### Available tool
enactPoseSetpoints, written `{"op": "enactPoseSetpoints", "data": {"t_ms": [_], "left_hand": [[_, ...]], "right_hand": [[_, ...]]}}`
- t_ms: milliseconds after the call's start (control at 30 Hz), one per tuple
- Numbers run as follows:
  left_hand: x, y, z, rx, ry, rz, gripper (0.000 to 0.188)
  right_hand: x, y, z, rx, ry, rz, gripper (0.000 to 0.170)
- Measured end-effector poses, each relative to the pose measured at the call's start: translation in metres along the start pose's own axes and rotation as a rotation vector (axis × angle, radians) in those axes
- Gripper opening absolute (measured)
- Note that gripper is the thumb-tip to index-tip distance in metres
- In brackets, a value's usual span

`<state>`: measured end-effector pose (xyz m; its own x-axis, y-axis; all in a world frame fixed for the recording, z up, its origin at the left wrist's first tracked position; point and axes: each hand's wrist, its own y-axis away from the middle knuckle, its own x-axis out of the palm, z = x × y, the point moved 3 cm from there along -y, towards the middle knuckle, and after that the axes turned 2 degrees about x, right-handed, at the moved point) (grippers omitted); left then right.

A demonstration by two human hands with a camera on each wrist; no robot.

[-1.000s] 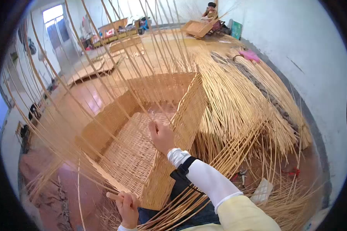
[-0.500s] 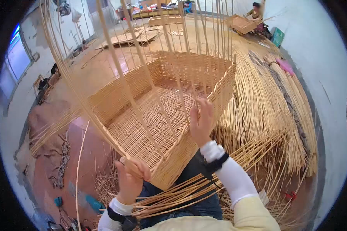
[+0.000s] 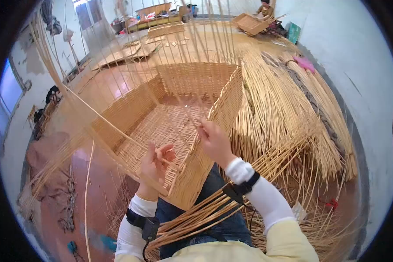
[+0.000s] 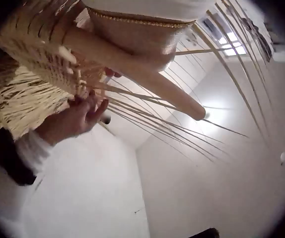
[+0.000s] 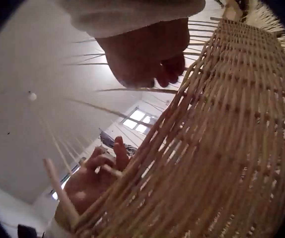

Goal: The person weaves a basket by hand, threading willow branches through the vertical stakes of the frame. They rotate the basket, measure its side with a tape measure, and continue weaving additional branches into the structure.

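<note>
A rectangular wicker basket [image 3: 190, 181] lies tilted across the person's lap, long upright stakes rising from its rim. At its near corner the left hand [image 3: 153, 168] is turned palm up, fingers curled round a thin rod [image 3: 101, 114] that slants in from the upper left. Close by, a thick round corner post [image 4: 137, 74] juts past the rim. On the near side wall, the right hand [image 3: 216, 142] pinches a stake just above the woven edge. In the right wrist view, the woven wall [image 5: 232, 134] fills the right side.
Loose rods [image 3: 196, 222] lie over the lap. A large heap of cut rods [image 3: 270, 105] spreads along the right wall. Brown sacking [image 3: 48, 161] covers floor at left. Farther back are a flat woven panel [image 3: 122, 56] and a seated person [image 3: 265, 11] with another basket [image 3: 250, 24].
The left hand has left the corner post and taken a rod, which now slants down across the basket. The right hand, opened half a second ago, pinches a stake again. The head view has shifted.
</note>
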<state>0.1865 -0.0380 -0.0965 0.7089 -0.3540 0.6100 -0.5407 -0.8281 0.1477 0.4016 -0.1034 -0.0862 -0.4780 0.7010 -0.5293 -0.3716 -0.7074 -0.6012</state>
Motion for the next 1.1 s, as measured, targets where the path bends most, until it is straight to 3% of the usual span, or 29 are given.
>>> {"op": "enactPoseSetpoints", "data": {"t_ms": [67,100,133,200,233,267,333,400,500,667,767,833,867,933,967,1033,1100], "left_hand": [[0.016,0.015,-0.015,0.086,-0.188,0.143,0.049],[0.019,0.026,-0.017,0.08,-0.194,0.138,0.049],[0.018,0.041,-0.019,0.177,-0.356,0.042,0.044],[0.019,0.068,-0.02,0.266,-0.528,-0.019,0.039],[0.025,0.08,-0.023,0.512,-1.05,0.114,0.033],[0.033,0.086,-0.022,0.768,-1.562,0.264,0.027],[0.047,0.073,-0.02,0.764,-1.594,0.268,0.025],[0.048,0.051,-0.012,0.796,-1.625,0.166,0.02],[0.052,0.03,-0.011,0.675,-1.475,0.168,0.019],[0.057,0.02,-0.005,0.737,-1.555,0.136,0.018],[0.053,0.009,-0.002,0.623,-1.445,0.106,0.019],[0.066,0.007,0.003,0.524,-1.461,0.176,0.024],[0.069,0.012,0.004,0.509,-1.476,0.148,0.024],[0.08,0.026,0.0,0.821,-1.435,0.168,0.029],[0.075,0.036,-0.003,0.82,-1.451,0.152,0.029],[0.06,0.068,0.0,0.716,-1.795,0.438,0.035],[0.029,0.097,0.017,0.007,-1.58,0.584,0.034]], "right_hand": [[-0.014,0.018,0.026,0.092,-0.142,0.119,0.045],[-0.016,0.029,0.031,0.195,-0.277,0.216,0.048],[-0.011,0.035,0.035,0.11,-0.307,0.116,0.051],[-0.011,0.045,0.036,0.192,-0.34,0.128,0.048],[-0.012,0.051,0.035,0.263,-0.374,0.155,0.046],[-0.012,0.061,0.03,0.119,-0.352,0.035,0.036],[-0.021,0.09,0.025,0.087,-0.216,0.093,0.031],[-0.027,0.121,0.012,0.069,-0.004,0.335,0.021],[-0.042,0.167,-0.019,0.104,0.144,0.363,0.02],[-0.044,0.19,-0.063,0.19,0.391,0.247,0.02],[-0.046,0.182,-0.067,0.294,0.327,0.46,0.019],[-0.05,0.177,-0.069,0.327,0.209,0.502,0.018],[-0.056,0.175,-0.071,0.421,0.019,0.337,0.018],[-0.069,0.167,-0.063,0.595,-0.378,0.04,0.017],[-0.072,0.163,-0.062,0.716,-0.618,-0.023,0.014],[-0.087,0.144,-0.051,0.749,-0.823,-0.099,0.011],[-0.099,0.117,-0.046,0.649,-0.902,-0.184,0.01]]}}
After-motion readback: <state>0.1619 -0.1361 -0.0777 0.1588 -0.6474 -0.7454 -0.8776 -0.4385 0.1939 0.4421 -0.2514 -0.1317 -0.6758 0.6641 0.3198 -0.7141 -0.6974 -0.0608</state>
